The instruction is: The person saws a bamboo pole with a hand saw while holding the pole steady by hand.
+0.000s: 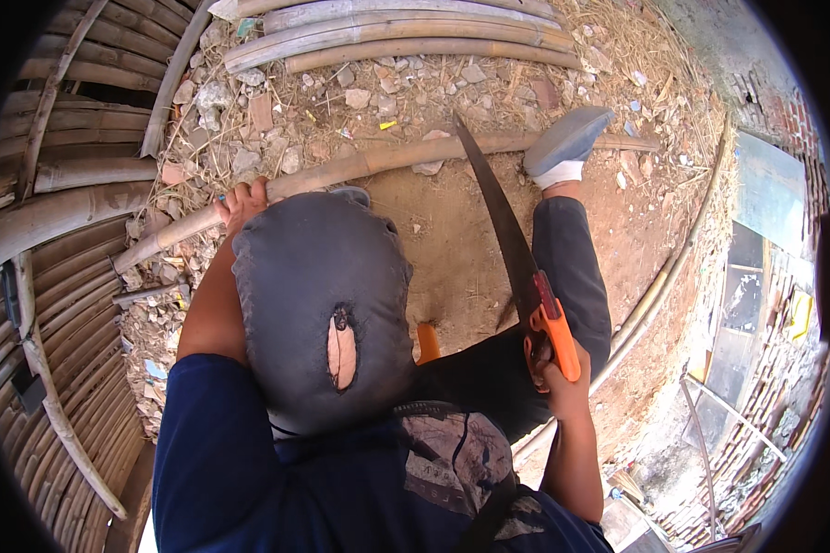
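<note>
The left arm reaches forward past the raised knee, its bare forearm straight, and the left hand (pixel 241 203) is curled over in a closed grip with the fingers wrapped downward. The right arm is bent at the elbow beside the thigh, and the right hand (pixel 555 370) is clenched tight, knuckles outward.

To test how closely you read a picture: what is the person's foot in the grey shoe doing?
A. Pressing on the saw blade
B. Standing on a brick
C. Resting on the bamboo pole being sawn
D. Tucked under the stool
C: the grey shoe sits on the bamboo pole, which the left hand grips, while the right hand holds the saw.
</note>
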The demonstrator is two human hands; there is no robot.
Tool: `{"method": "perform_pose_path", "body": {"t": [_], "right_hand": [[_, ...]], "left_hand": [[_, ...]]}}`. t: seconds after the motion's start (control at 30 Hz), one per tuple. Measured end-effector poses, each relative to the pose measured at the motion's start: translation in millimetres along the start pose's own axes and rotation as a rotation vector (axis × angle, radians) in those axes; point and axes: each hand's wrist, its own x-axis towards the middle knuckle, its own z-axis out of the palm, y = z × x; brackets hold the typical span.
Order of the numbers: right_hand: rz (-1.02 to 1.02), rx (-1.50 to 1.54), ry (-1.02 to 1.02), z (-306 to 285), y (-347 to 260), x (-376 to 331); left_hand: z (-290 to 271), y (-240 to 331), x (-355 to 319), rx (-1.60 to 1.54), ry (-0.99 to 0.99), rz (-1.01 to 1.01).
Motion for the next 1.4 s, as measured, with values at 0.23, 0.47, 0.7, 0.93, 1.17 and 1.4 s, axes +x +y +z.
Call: {"method": "perform_pose_path", "body": {"t": [0.23, 0.47, 0.7, 0.93, 1.17, 1.4], "right_hand": [[0.021, 0.049, -0.032, 43, -29, 74], [-0.017, 0.138, 0.026, -1, -6, 18], [0.021, 0.021, -0.022, 32, -28, 76], [0.021, -0.003, -0.031, 23, -14, 11], [0.027, -0.059, -0.028, 35, -25, 67], [0.048, 0.019, -0.006, 5, -5, 6]], "left_hand": [[-1, -2, -4, -0.018, 0.026, 0.004], [7, -7, -5, -0.015, 0.046, -0.011], [0, -1, -3, 0.014, 0.021, 0.042], [-2, 0, -5, 0.015, 0.027, 0.008], [0, -2, 2, 0.024, -0.035, -0.022], [-12, 0, -10, -0.011, -0.037, -0.03]]}}
